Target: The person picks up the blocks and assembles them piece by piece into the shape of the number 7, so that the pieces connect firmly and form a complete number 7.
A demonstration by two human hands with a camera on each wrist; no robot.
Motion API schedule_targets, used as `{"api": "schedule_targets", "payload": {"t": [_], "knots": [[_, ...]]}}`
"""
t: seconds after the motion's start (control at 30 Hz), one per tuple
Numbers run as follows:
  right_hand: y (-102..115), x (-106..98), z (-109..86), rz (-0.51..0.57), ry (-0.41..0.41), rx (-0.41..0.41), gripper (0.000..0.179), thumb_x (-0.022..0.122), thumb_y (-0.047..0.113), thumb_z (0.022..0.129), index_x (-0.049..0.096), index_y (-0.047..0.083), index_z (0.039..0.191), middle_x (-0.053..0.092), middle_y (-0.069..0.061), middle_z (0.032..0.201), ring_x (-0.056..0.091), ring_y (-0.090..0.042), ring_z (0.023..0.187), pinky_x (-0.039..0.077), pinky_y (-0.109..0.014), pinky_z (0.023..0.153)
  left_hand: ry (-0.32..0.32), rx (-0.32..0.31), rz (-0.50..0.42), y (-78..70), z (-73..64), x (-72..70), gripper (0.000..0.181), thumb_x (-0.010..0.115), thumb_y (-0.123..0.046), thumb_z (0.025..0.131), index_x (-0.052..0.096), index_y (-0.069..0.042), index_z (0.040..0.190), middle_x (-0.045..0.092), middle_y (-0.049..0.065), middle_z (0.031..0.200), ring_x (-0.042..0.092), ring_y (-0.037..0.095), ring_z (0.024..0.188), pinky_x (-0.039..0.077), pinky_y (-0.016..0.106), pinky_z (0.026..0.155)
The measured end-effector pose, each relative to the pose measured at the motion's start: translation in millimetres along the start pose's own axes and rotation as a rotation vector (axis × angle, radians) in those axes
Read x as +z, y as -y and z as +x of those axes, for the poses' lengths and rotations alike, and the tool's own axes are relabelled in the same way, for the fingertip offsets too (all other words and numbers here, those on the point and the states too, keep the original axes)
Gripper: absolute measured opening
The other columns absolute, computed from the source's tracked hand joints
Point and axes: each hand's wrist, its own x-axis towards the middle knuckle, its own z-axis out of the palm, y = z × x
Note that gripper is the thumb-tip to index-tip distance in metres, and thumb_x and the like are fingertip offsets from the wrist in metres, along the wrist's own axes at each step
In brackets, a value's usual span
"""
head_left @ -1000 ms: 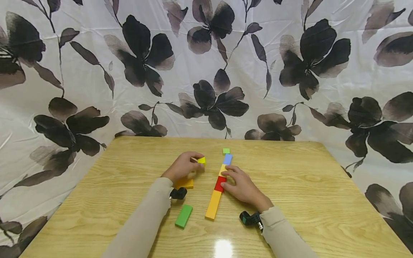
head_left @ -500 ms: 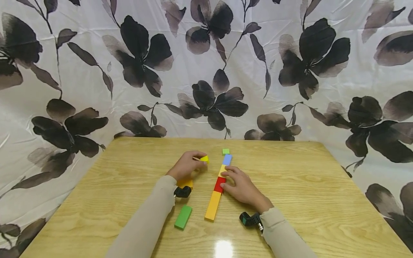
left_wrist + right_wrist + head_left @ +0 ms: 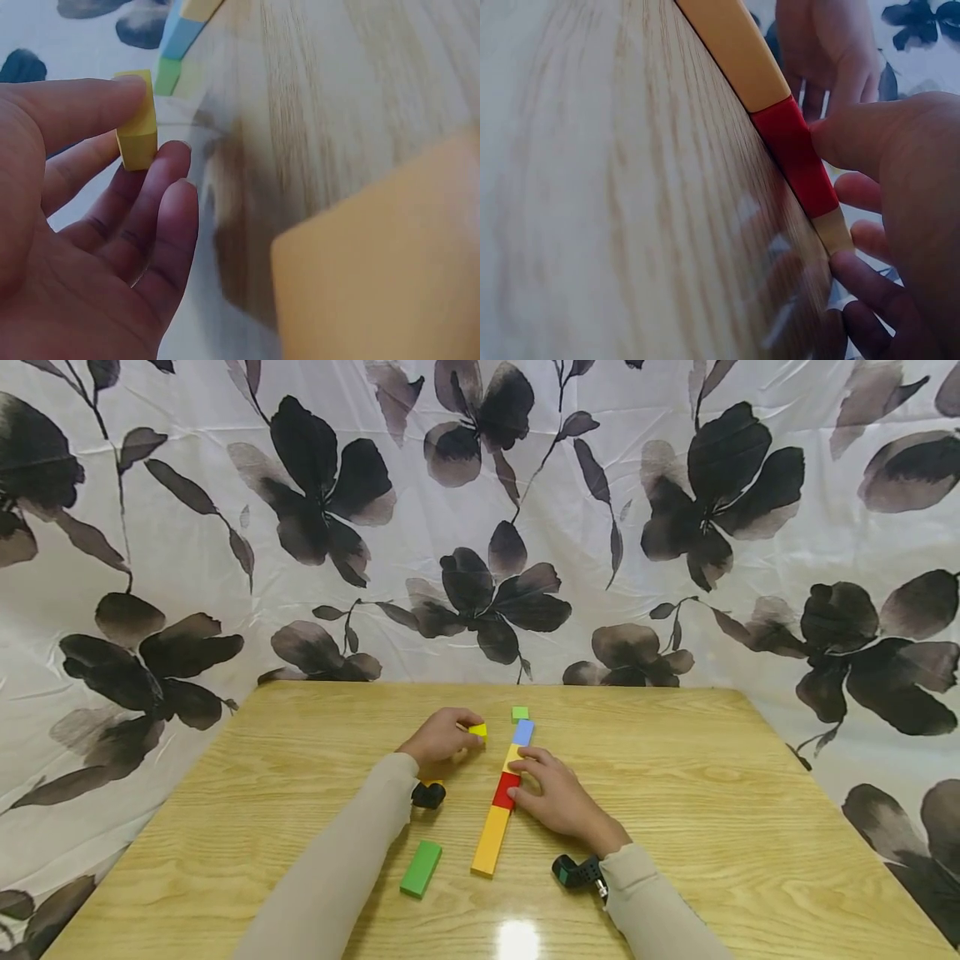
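Keep the yellow block [image 3: 139, 142] level and its pinch light, since a firm squeeze at one end would probably twist it; keep your other hand soft against the row of blocks [image 3: 504, 793], as a sideways push there looks the likeliest way to break its line; let the fingers steady it rather than press.

Your left hand [image 3: 442, 737] pinches the yellow block with the thumb laid on one face and fingers behind; the other fingers are loosely bent and spread, holding nothing; in the head view that block stands to the left of the row's far end, apart from it.

Your right hand [image 3: 558, 793] is relaxed, thumb and fingers apart and clamped on nothing; the thumb touches the red block [image 3: 795, 159], and fingertips lie at the pale yellow block [image 3: 512, 757]; how hard they press, you cannot tell from here.

Nearest you, the row begins with a long orange block [image 3: 490, 842]; a blue block [image 3: 523, 732] follows the pale yellow one, with a light green block [image 3: 520, 714] just beyond, slightly out of line; mind your left wrist, for a second orange block [image 3: 432, 783] lies partly hidden under it; the dark green block [image 3: 421, 869] lies nearer you on the table [image 3: 660, 760].
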Motion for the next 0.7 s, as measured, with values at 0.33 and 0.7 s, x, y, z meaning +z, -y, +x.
{"api": "schedule_targets", "payload": {"t": [0.33, 0.7], "knots": [[0.3, 0.3, -0.1, -0.003, -0.026, -0.016, 0.04, 0.068, 0.027, 0.097, 0.064, 0.01, 0.132, 0.046, -0.011, 0.15, 0.041, -0.034, 0.138, 0.03, -0.062, 0.107, -0.008, 0.008, 0.072, -5.7, 15.0, 8.0, 0.038, 0.074, -0.017, 0.09, 0.07, -0.007, 0.126, 0.066, 0.006, 0.12, 0.057, 0.023, 0.106, 0.047, 0.039, 0.093], [1.7, 0.7, -0.1, -0.007, -0.024, -0.025, 0.038, 0.067, 0.027, 0.097, 0.065, 0.008, 0.131, 0.046, -0.013, 0.149, 0.041, -0.036, 0.138, 0.03, -0.061, 0.107, -0.039, -0.007, 0.092, -16.5, 26.1, 16.5, 0.036, 0.074, -0.015, 0.089, 0.07, -0.006, 0.124, 0.066, 0.009, 0.122, 0.057, 0.026, 0.109, 0.046, 0.04, 0.098]]}}
